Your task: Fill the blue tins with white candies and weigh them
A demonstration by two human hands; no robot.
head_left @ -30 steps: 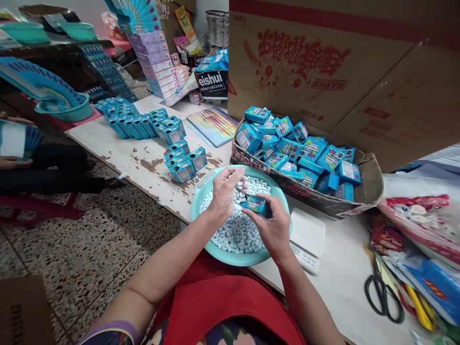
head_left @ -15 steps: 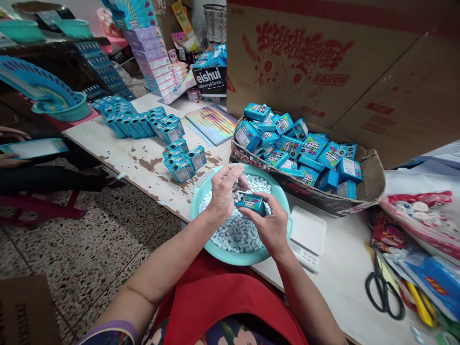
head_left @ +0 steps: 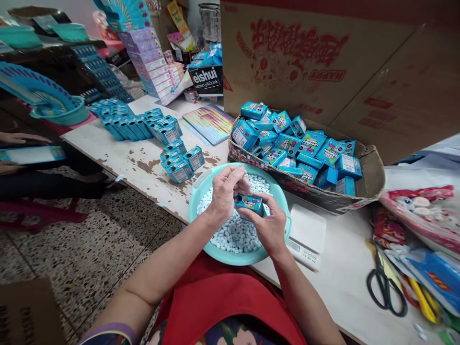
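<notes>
My right hand (head_left: 271, 223) grips a small blue candy box (head_left: 249, 204) between thumb and fingers, its printed side facing me. Beside the box's left end, my left hand (head_left: 228, 189) is closed, thumb against curled fingers; whatever it holds is hidden. Both hands hover over a turquoise basin (head_left: 197, 211) filled with small white candies (head_left: 237, 237). Left of the basin, several blue boxes (head_left: 179, 170) stand with round holes facing up.
A carton (head_left: 305, 189) of jumbled blue boxes stands behind the basin. To the right are a white scale (head_left: 307, 235) and black-handled scissors (head_left: 386, 287). More blue boxes (head_left: 129, 125) stand in rows at left. Another person's hand (head_left: 17, 139) is at far left.
White candies that showed between my left fingers and the box's end are no longer visible there. My hands stay almost in place; the view has shifted slightly.
</notes>
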